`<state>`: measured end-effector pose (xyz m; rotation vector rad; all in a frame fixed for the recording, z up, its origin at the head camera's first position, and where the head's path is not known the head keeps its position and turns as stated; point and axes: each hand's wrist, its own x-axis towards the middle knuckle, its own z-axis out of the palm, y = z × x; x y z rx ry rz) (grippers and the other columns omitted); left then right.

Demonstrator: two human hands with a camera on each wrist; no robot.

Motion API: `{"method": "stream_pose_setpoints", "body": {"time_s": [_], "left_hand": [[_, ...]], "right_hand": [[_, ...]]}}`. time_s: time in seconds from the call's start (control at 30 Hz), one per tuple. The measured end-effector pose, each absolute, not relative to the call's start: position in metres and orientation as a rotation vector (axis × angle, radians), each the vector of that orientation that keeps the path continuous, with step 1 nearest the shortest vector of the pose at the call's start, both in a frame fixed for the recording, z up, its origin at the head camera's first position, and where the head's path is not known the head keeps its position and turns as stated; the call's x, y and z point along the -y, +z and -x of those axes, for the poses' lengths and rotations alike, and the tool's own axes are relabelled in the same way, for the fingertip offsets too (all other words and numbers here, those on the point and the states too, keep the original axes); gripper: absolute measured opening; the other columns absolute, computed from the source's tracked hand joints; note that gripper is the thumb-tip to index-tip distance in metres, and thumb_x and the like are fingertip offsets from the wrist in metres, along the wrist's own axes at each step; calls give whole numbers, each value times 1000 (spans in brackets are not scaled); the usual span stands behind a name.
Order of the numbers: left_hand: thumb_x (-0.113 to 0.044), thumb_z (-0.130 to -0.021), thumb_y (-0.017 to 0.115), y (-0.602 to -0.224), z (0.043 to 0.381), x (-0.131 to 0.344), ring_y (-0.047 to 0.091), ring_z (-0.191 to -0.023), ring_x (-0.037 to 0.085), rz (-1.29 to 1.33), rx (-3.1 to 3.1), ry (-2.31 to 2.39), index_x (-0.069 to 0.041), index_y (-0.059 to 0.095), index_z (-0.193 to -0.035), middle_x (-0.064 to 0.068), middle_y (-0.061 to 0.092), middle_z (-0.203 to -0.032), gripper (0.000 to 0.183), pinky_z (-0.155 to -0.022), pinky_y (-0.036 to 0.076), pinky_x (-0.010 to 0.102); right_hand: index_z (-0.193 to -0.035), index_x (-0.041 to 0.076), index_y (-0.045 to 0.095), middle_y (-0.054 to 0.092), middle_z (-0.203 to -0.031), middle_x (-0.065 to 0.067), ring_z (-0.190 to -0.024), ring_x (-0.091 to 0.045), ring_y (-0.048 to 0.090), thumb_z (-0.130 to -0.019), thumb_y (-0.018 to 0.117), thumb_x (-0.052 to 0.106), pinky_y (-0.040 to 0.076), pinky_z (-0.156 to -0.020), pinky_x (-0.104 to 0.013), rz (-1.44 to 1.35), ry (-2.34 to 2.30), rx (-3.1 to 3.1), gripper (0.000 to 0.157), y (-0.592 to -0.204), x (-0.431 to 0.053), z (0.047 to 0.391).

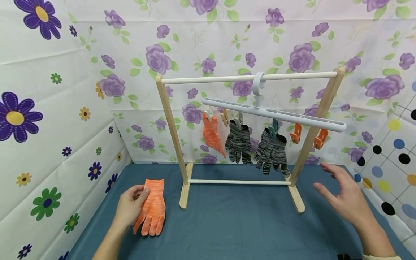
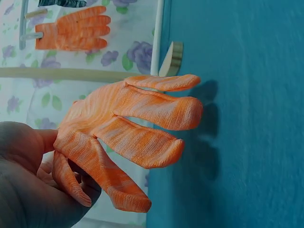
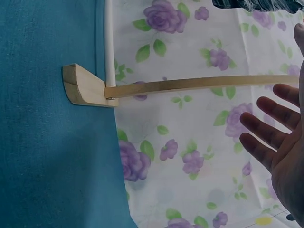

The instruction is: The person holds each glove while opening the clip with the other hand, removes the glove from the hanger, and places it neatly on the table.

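Left hand (image 1: pixel 128 206) pinching 1 orange glove (image 1: pixel 154 206) by its left edge, near left, left of the rack (image 1: pixel 172 130). Right hand (image 1: pixel 347 198) released, fingers apart, right of the rack. 1 hanger (image 1: pixel 286 115) on the top bar. Hanging: 1 orange glove at left, 2 gray-black gloves (image 1: pixel 238 142) mid. 2 orange clips (image 1: pixel 296 133) toward hanger's right end.

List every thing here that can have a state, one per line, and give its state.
Held glove: fingers downward, pinched by left hand
Right hand: holding nothing, fingers apart
Hung orange glove: clipped up
Gray gloves: both clipped up
Hanger: hooked over top rail, askew to it
White clip, gray clip, teal clips: gripping gloves
Orange clips: hanging, gripping nothing
Tan clip: appears to grip nothing
Rack: standing upright
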<state>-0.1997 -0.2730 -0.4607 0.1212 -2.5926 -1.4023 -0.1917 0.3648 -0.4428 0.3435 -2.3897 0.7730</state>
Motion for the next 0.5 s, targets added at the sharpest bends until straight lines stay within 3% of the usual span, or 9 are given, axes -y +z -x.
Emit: {"method": "stream_pose_setpoints", "body": {"time_s": [0.03, 0.1, 0.27, 0.37, 0.5], "left_hand": [[-29, -111, 61, -462, 200, 275, 67, -92, 19, -125, 2599, -1407, 3, 66, -133, 16, 73, -112, 39, -72, 55, 27], [-29, -111, 61, -464, 200, 278, 67, -92, 20, -141, 2615, -1409, 3, 65, -135, 17, 73, -112, 40, -71, 54, 28], [-29, -111, 61, -470, 202, 284, 66, -89, 21, -176, 2635, -1415, 3, 64, -136, 17, 73, -111, 40, -69, 54, 29], [-27, -111, 61, -473, 204, 287, 66, -86, 20, -183, 2637, -1427, 4, 64, -135, 16, 73, -109, 39, -68, 54, 30], [-27, -111, 61, -478, 207, 293, 66, -85, 20, -187, 2645, -1424, 4, 64, -133, 16, 73, -108, 38, -68, 54, 30]], "right_hand": [[-158, 15, 51, 57, -145, -19, -124, -40, 55, -92, 85, 17, 35, -114, -26, -353, 768, 2384, 74, -444, -364, 192], [-156, 14, 53, 59, -143, -16, -123, -27, 55, -90, 87, 16, 27, -104, -9, -371, 759, 2367, 74, -445, -363, 192], [-151, 12, 58, 62, -141, -12, -120, 5, 47, -82, 91, 8, 28, -98, -3, -455, 753, 2320, 77, -447, -356, 191], [-150, 11, 60, 63, -140, -11, -120, 10, 45, -80, 92, 7, 28, -99, -3, -481, 741, 2302, 77, -445, -350, 189], [-148, 8, 61, 64, -139, -13, -122, 6, 50, -78, 92, 4, 30, -102, -5, -539, 752, 2270, 77, -443, -345, 187]]}}
